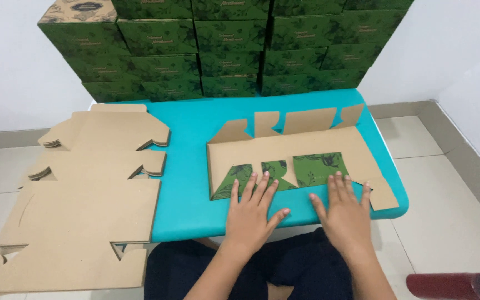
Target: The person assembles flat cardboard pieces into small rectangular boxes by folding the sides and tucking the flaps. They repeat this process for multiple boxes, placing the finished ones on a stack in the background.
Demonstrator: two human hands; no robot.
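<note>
Nearest the camera, a dark red cylinder [454, 286] lies on the floor at the lower right, beside the person's dark-clothed lap.

Both hands lie flat, fingers spread, gripping nothing. The left hand [249, 214] and right hand [344, 214] press down on the near edge of a cardboard box blank [290, 153] spread on the teal table [187, 166]. The blank lies brown side up, right of the table's middle. 3 of its near flaps are folded over and show their green printed side with a dark leaf pattern; the left hand's fingertips touch the 2 left ones, the right hand sits just below the third. The far flaps, 4 as far as can be counted, lie flat and unfolded, and no walls stand yet, so this box looks to be at an early fold, with most of the shaping left.

To the left, a stack of flat brown blanks [79, 233] overhangs the table's side, with 2 more piles [106, 130] behind it, all unfolded.

At the far end, finished green boxes [229, 44] stand stacked 4 to 5 high in several columns against the white wall, each with a light label on its front; 1 at the top left shows a brown lid with a dark oval label.
</note>
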